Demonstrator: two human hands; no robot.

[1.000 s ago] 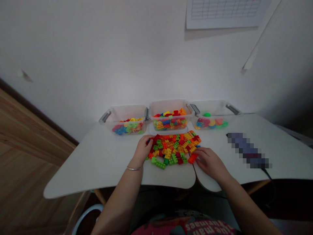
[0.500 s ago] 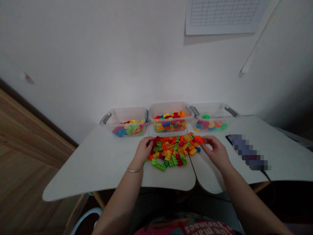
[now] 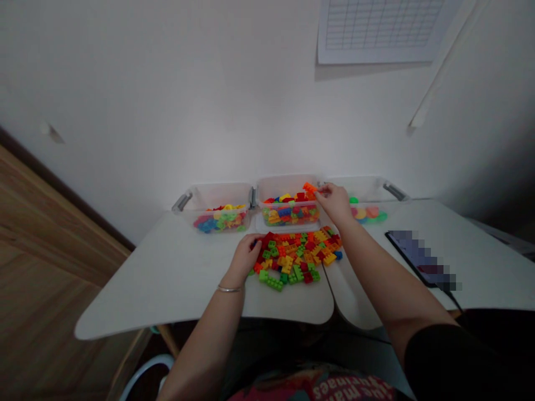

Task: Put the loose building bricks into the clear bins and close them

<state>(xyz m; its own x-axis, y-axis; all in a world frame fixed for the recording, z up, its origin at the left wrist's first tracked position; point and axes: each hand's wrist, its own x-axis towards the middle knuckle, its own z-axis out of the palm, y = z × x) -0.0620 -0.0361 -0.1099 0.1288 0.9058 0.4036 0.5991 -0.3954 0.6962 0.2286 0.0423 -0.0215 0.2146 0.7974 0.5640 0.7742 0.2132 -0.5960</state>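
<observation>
My right hand (image 3: 334, 201) is raised at the right rim of the middle clear plastic box (image 3: 288, 181). It pinches an orange building block (image 3: 309, 187) between thumb and fingers, above the mixed blocks inside. My left hand (image 3: 244, 259) rests at the left edge of a loose block pile (image 3: 298, 257) on the table. Its fingers are curled round a dark red building block (image 3: 267, 239), which they partly hide. Green, yellow, orange and red blocks make up the pile, with a blue one at its right edge.
A left clear box (image 3: 219, 192) holds small coloured pieces. Behind my right hand, a right clear box (image 3: 368, 186) holds round coloured pieces. A phone with a cable (image 3: 418, 259) lies on the white table (image 3: 167, 278). Gridded paper (image 3: 380, 30) hangs on the wall.
My right hand has moved up and left from the pile's right edge to the middle box, carrying the orange block. My left hand has stayed in place.
</observation>
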